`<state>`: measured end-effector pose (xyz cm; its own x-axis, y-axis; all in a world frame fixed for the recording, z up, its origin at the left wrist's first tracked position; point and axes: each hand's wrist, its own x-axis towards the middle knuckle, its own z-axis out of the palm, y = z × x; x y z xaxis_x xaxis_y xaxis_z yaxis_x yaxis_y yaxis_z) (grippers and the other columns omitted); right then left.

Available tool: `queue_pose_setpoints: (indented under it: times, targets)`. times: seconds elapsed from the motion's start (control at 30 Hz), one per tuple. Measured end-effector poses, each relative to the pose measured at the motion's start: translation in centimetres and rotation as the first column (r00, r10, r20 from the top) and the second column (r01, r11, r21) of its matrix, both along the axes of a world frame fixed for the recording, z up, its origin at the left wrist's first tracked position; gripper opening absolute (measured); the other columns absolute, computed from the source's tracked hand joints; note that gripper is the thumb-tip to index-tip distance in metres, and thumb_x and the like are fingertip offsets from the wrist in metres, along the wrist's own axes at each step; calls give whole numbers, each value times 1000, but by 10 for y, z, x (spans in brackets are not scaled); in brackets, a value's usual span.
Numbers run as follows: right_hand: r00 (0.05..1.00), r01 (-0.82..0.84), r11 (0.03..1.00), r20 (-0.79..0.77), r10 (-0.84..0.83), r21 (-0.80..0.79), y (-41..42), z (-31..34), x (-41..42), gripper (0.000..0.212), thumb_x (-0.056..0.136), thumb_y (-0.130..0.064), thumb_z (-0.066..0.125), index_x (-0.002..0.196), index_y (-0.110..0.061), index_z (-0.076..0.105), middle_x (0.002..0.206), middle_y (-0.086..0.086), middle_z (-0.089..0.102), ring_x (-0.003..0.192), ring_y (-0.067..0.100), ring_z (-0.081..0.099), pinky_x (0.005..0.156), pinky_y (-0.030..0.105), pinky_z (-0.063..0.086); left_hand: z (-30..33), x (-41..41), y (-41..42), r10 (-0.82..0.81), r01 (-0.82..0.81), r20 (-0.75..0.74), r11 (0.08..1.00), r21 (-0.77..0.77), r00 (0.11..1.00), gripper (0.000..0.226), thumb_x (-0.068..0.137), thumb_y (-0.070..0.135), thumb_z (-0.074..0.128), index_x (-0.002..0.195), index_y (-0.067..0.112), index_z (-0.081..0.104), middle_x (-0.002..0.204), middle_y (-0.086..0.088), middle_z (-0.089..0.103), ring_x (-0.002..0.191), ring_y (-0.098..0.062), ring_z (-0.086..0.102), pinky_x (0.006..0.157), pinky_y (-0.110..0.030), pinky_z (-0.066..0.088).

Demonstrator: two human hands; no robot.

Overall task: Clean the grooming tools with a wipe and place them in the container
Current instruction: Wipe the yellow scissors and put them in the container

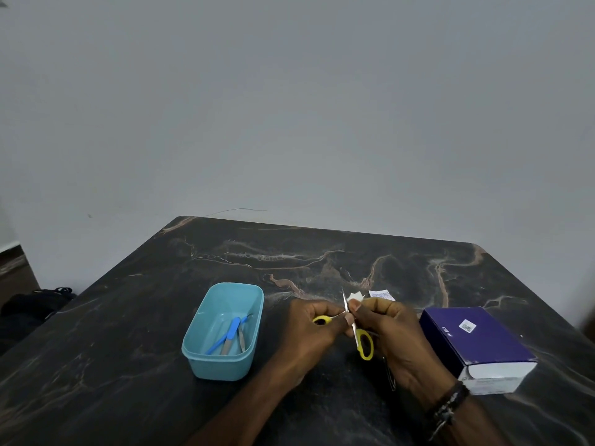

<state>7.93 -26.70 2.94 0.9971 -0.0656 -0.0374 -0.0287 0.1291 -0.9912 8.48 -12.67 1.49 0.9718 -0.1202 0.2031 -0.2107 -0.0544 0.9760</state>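
Small scissors with yellow handles are held over the dark marble table, their blades spread. My left hand grips one yellow handle loop. My right hand pinches a white wipe against the upright blade. To the left stands a light blue container holding a blue-handled tool and two slim metal tools beside it. A thin metal tool lies on the table under my right wrist, mostly hidden.
A dark blue box with a white side lies at the right, close to my right forearm. A torn white wipe packet lies just beyond my hands. A black bag sits on the floor left of the table.
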Motion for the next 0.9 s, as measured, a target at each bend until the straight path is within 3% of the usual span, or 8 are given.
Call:
queue_pose_setpoints:
  times: [0.07, 0.13, 0.23, 0.33, 0.5, 0.63, 0.77, 0.9]
  targets:
    - [998, 41, 999, 40, -42, 25, 1, 0, 0, 26, 86, -16, 69, 73, 7, 65, 59, 18, 61, 45, 16, 52, 44, 23, 40, 1, 0, 0, -35, 25, -108, 995, -94, 994, 12, 83, 15, 73, 75, 6, 75, 71, -7, 74, 49, -9, 54, 45, -19, 39]
    - [994, 76, 995, 72, -81, 70, 4, 0, 0, 31, 85, -15, 69, 79, 14, 64, 66, 23, 62, 57, 25, 54, 57, 32, 44, 2, -1, -2, -112, 59, -224, 971, -231, 968, 6, 82, 13, 74, 79, 9, 75, 74, -10, 74, 57, -13, 60, 48, -21, 42]
    - [989, 114, 989, 86, -123, 99, 7, -2, -1, 32, 84, -16, 70, 84, 16, 66, 72, 28, 66, 65, 32, 59, 66, 42, 50, 3, -5, -5, -240, 91, -317, 903, -419, 917, 2, 79, 11, 75, 81, 12, 75, 77, -11, 73, 66, -17, 67, 55, -25, 49]
    - [985, 145, 981, 69, -155, 129, 9, -4, -1, 32, 82, -19, 72, 88, 13, 67, 89, 38, 67, 77, 40, 63, 77, 54, 51, 3, -5, -7, -272, 62, -349, 858, -510, 897, 22, 70, 18, 78, 88, 7, 71, 82, -13, 73, 70, -21, 69, 60, -30, 52]
    - [984, 144, 972, 77, -160, 185, 12, -8, 1, 41, 75, -26, 73, 94, 11, 67, 91, 35, 68, 78, 37, 63, 71, 42, 50, 4, -6, -14, -150, -53, -340, 852, -521, 928, 10, 82, 16, 70, 82, 6, 67, 82, -17, 71, 73, -28, 70, 63, -34, 56]
    - [988, 108, 981, 94, -124, 159, 10, -10, 1, 40, 73, -28, 73, 91, 8, 70, 91, 35, 69, 77, 36, 64, 72, 42, 52, 4, -8, -15, -32, -133, -320, 867, -479, 947, 10, 88, 13, 68, 83, 4, 69, 81, -17, 75, 73, -30, 74, 60, -33, 60]
    - [989, 82, 987, 110, -97, 139, 10, -9, 0, 40, 69, -29, 73, 88, 7, 71, 81, 24, 70, 71, 29, 62, 61, 32, 52, 7, -6, -13, -74, -132, -340, 828, -545, 938, 10, 89, 12, 65, 90, 2, 68, 90, -19, 76, 78, -29, 75, 64, -35, 60]
    - [985, 94, 989, 132, -109, 115, 13, -7, -1, 35, 70, -25, 73, 84, 6, 71, 73, 19, 70, 65, 26, 61, 60, 33, 51, 7, -5, -12, -106, -131, -357, 806, -578, 928, 15, 89, 12, 64, 80, 7, 74, 87, -17, 76, 72, -25, 74, 63, -32, 60]
